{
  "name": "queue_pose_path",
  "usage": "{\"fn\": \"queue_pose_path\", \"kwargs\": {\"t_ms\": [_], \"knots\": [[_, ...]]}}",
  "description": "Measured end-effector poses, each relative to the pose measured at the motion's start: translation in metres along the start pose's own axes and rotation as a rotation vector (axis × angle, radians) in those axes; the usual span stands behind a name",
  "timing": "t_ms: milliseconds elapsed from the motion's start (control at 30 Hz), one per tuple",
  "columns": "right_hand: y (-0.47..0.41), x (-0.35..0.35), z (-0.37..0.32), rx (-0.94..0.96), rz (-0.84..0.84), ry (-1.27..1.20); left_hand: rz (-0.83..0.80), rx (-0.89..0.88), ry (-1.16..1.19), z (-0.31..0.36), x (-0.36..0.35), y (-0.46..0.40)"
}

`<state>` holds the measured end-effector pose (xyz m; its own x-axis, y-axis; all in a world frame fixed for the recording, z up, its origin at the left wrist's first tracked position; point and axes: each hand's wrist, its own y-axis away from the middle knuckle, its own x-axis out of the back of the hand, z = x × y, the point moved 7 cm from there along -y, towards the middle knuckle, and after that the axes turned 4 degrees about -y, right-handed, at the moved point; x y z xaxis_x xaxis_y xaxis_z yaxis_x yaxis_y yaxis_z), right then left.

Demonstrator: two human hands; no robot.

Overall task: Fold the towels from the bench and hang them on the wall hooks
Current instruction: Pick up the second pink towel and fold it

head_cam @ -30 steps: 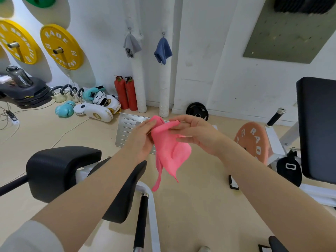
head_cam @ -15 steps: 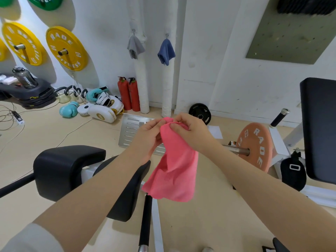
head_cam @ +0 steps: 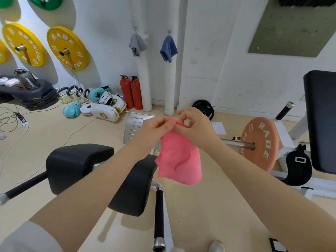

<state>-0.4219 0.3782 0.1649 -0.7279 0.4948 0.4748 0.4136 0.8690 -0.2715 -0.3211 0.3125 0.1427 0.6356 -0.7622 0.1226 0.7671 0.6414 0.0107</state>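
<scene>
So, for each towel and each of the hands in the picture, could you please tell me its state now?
pink towel: held up in the air by its top edge, hanging down, not on a hook.
left hand: pinches the pink towel's top edge.
right hand: pinches the same edge, close to the left hand.
grey towel: hangs on a wall hook.
blue towel: hangs on the next wall hook.

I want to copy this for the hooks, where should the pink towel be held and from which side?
Grip the pink towel along its bunched top edge, coming from above, as the left hand and right hand pinch it now. It hangs limp below, so that edge probably carries it best.
</scene>
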Motion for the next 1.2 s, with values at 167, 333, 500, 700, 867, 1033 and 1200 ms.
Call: {"fn": "queue_pose_path", "kwargs": {"t_ms": [167,333,500,700,867,1033,1200], "knots": [[0.007,-0.018,0.009,-0.172,-0.422,-0.337,-0.063,-0.099,-0.329,0.02,0.018,0.0],[0.015,-0.031,0.016,-0.237,-0.652,-0.378,0.006,-0.132,-0.428,0.022,0.026,-0.007],[0.026,-0.034,0.028,-0.386,-0.831,-0.403,0.177,-0.078,-0.344,0.009,0.036,-0.015],[0.024,-0.012,0.065,-0.518,-0.891,0.096,0.286,0.075,0.173,-0.001,0.048,-0.029],[0.008,0.014,0.1,-0.419,-0.854,0.769,0.224,0.243,0.303,-0.014,0.029,-0.034],[-0.018,0.05,0.115,-0.322,-0.595,1.13,0.208,0.209,0.128,-0.017,0.009,-0.047],[-0.023,0.065,0.148,-0.55,-0.686,0.59,0.324,0.179,0.048,-0.025,0.002,-0.058]]}}
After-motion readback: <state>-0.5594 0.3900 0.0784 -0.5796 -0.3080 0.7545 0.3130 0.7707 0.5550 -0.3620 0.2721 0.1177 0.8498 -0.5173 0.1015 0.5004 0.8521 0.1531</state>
